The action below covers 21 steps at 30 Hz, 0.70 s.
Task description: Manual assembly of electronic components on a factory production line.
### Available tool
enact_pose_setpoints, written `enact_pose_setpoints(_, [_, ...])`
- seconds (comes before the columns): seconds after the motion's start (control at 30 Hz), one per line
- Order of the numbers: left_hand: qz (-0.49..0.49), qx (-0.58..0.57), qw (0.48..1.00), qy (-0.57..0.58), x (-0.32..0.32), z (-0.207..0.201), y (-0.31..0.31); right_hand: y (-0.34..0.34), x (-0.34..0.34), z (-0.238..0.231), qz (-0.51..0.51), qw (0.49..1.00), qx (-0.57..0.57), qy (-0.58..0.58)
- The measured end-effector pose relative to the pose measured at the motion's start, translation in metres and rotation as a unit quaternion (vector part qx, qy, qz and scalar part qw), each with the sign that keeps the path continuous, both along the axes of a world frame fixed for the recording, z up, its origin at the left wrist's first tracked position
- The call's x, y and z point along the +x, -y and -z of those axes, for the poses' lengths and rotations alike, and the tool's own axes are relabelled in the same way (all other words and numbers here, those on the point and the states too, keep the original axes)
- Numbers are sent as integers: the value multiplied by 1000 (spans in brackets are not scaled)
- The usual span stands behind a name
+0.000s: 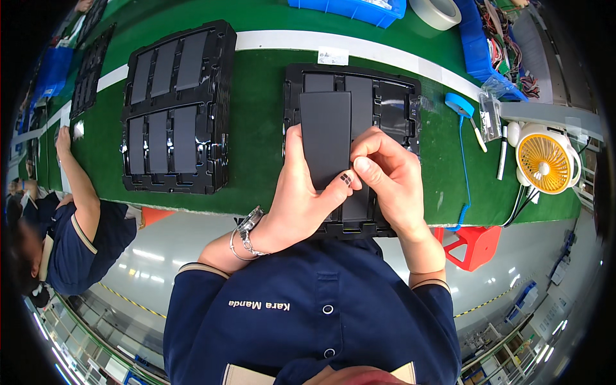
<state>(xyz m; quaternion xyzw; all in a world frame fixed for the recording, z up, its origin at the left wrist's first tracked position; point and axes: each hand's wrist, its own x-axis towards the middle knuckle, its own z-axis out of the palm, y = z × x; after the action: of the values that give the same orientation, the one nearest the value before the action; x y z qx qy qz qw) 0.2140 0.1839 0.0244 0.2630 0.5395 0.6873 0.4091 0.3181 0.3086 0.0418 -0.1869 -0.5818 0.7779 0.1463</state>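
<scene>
A flat, dark grey rectangular block (326,122) is held upright over a black tray (394,106). My left hand (298,202) is closed around its lower part, thumb across the front. Several tiny dark squares (346,178) lie on that thumb. My right hand (398,183) is pinched, thumb against forefinger, right at the block's right edge; whatever is between those fingertips is too small to make out. Below the hands, the tray holds more dark grey blocks (359,96) in its left and middle slots, partly covered by the held block.
Stacked black trays (221,77) with similar blocks stand left on the green table (260,128). To the right are a blue-handled tool (459,102) on a coiled cord and a yellow-and-white fan (543,167). A tape roll (436,11) and blue bins (475,48) sit behind. A co-worker (83,224) works at left.
</scene>
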Motion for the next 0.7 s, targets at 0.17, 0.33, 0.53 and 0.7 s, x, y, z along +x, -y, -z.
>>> enact_pose_setpoints(0.17, [-7,5,1000,8,0,0,-1,1,-1,2,2,1000,19,-13])
enact_pose_setpoints(0.33, [-11,9,1000,18,1,2,-1,2,-2,3,2,1000,11,5])
enact_pose_setpoints(0.53, [85,10,973,214,-11,-12,0,-10,-1,12,50,997,50,-21])
enact_pose_setpoints(0.7, [299,74,760,572,-8,1,2,-28,-1,9,41,975,216,17])
